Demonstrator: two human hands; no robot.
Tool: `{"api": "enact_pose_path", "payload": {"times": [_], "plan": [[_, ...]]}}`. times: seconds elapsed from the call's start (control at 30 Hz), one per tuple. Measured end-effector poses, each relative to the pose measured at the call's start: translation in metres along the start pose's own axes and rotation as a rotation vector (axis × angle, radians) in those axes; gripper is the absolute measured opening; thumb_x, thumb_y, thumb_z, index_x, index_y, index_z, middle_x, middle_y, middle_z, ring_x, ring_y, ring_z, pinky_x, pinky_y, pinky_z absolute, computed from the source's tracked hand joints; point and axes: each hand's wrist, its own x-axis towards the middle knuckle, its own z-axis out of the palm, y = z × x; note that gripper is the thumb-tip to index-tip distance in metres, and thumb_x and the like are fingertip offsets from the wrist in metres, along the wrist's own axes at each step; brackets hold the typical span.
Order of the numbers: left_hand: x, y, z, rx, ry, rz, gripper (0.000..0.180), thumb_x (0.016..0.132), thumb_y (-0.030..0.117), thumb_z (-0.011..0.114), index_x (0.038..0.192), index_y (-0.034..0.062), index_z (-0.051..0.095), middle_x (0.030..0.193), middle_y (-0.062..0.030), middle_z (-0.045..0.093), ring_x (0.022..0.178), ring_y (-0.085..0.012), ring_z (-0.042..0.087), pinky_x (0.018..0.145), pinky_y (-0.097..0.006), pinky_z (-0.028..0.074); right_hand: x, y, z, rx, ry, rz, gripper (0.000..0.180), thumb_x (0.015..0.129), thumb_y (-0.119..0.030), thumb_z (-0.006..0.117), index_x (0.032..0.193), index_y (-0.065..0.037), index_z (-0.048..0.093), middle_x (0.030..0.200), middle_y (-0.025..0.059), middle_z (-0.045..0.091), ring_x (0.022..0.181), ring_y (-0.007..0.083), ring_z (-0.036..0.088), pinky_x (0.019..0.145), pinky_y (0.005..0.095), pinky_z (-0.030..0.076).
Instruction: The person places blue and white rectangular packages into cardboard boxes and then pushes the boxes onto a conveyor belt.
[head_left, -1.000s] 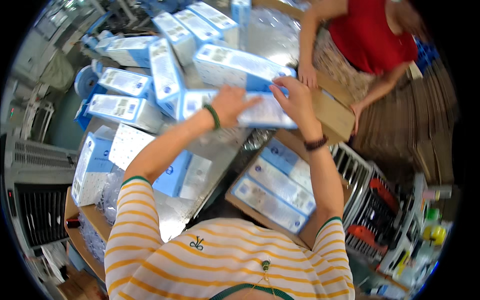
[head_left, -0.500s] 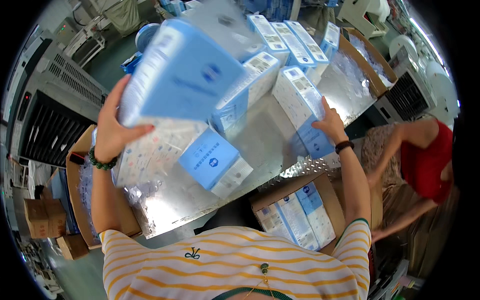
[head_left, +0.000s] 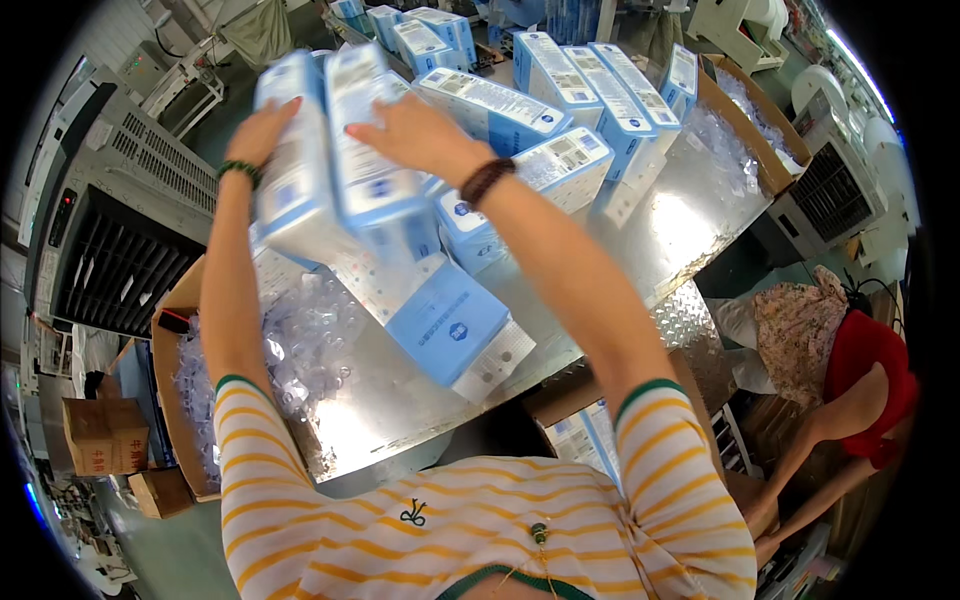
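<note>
Two blue-and-white rectangular packs stand side by side at the left part of the metal table, slightly smeared by motion. My left hand [head_left: 262,135] grips the left pack [head_left: 295,190] from its outer side. My right hand [head_left: 415,135] reaches across and holds the right pack [head_left: 375,195] by its outer side, thumb lying over its top. Nearer to me, a blue pack with a clear end flap [head_left: 447,322] lies at a slant. Beside my right wrist, another pack [head_left: 560,165] rests on the table.
Several similar packs [head_left: 625,120] stand at the far side of the metal table [head_left: 560,300]. Clear crumpled plastic [head_left: 300,340] lies by a carton [head_left: 180,400] at left. A carton with packs [head_left: 580,440] sits below the table. At right, a person in red [head_left: 870,370] bends over.
My right hand has left the pack on the right and crossed leftward to a pack at the left. The pack in my left hand has been turned upright beside it.
</note>
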Motion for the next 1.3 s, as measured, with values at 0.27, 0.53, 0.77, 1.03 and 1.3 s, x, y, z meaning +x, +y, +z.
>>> {"api": "enact_pose_path", "payload": {"times": [0.27, 0.53, 0.77, 1.03, 1.3], "plan": [[-0.002, 0.013, 0.042, 0.122, -0.198, -0.164, 0.115, 0.061, 0.081, 0.044, 0.139, 0.0006, 0.019, 0.132, -0.0333, 0.030, 0.110, -0.0397, 0.049, 0.090, -0.042, 0.040, -0.040, 0.045, 0.057, 0.843, 0.036, -0.022, 0.066, 0.087, -0.038, 0.051, 0.137, -0.003, 0.027, 0.137, 0.0209, 0.033, 0.126, 0.0291, 0.034, 0.101, 0.0321, 0.029], [0.084, 0.033, 0.058, 0.288, -0.044, 0.183, 0.105, 0.059, 0.071, 0.060, 0.130, -0.0039, 0.037, 0.131, -0.0279, 0.036, 0.117, -0.0343, 0.043, 0.095, -0.040, 0.037, -0.022, 0.033, 0.045, 0.693, 0.131, -0.025, 0.067, 0.090, -0.040, 0.044, 0.136, 0.003, 0.023, 0.139, 0.0236, 0.029, 0.129, 0.0321, 0.029, 0.105, 0.0324, 0.024], [0.027, 0.067, 0.033, 0.125, 0.233, 0.429, 0.057, 0.082, 0.050, 0.053, 0.117, 0.0054, 0.055, 0.118, -0.0182, 0.053, 0.112, -0.0304, 0.049, 0.094, -0.041, 0.037, -0.207, 0.046, 0.003, 0.233, 0.524, -0.148, 0.026, 0.080, -0.017, 0.061, 0.103, -0.006, 0.060, 0.095, 0.0134, 0.061, 0.086, 0.0271, 0.059, 0.075, 0.0347, 0.047], [-0.307, 0.238, 0.194, -0.455, -0.736, 1.582, 0.032, 0.085, 0.025, 0.052, 0.107, 0.0012, 0.056, 0.104, -0.0129, 0.058, 0.098, -0.0235, 0.054, 0.083, -0.034, 0.044, -0.581, 0.064, 0.007, -0.075, 0.203, 1.209, 0.035, 0.072, -0.020, 0.065, 0.102, -0.003, 0.060, 0.088, 0.0152, 0.062, 0.083, 0.0289, 0.061, 0.074, 0.0379, 0.048], [-0.467, 0.243, 0.347, 0.996, -1.540, 1.473, 0.066, 0.074, 0.061, 0.055, 0.104, 0.0023, 0.060, 0.100, -0.0146, 0.062, 0.098, -0.0284, 0.057, 0.081, -0.042, 0.046, -0.553, 0.093, 0.058, -0.356, -0.090, 1.286, 0.083, 0.063, -0.020, 0.071, 0.136, -0.016, 0.032, 0.113, 0.0203, 0.051, 0.108, 0.0402, 0.044, 0.094, 0.0455, 0.033]]}}
